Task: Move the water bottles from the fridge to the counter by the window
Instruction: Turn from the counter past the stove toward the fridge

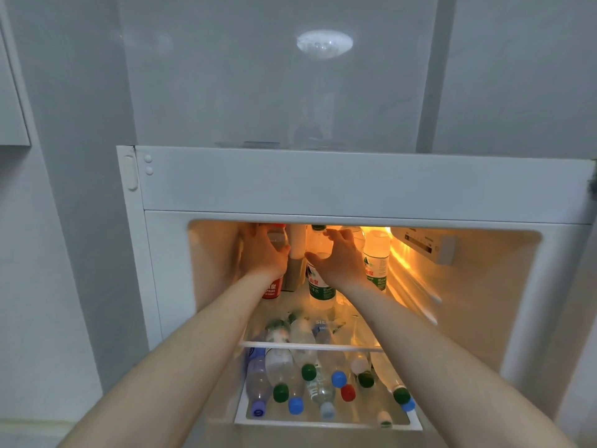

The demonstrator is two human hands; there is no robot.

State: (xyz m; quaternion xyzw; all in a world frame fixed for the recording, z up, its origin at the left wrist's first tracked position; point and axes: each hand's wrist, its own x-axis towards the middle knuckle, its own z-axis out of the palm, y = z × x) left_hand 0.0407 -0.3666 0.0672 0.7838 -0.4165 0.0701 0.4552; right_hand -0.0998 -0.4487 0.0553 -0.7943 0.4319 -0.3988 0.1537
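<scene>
Two upright water bottles on the fridge's lit upper shelf are in the person's hands. The left hand curls round a red-labelled bottle at the far left of the shelf, fingers wrapped over its shoulder, the red cap just showing above them. The right hand grips a green-labelled bottle near the middle: the thumb presses its left side and the fingers bend round the neck under the green cap. Between the two bottles stands a white post on a greyish block. Just right of the right hand a second green-labelled bottle stands upright, its top in the orange glare of the fridge lamp; another clear bottle seems to stand behind the hand, but it is too washed out to tell much.

Below the glass shelf edge, nearer the camera, a white drawer holds many clear bottles lying on their sides, caps pointing near: green, blue, red and white caps among them. More bottles lie farther back under the shelf.

On the right inner wall sits a control panel. Both bare forearms reach in from the near edge. Above the open fridge is a glossy grey cabinet front reflecting a round ceiling lamp.
</scene>
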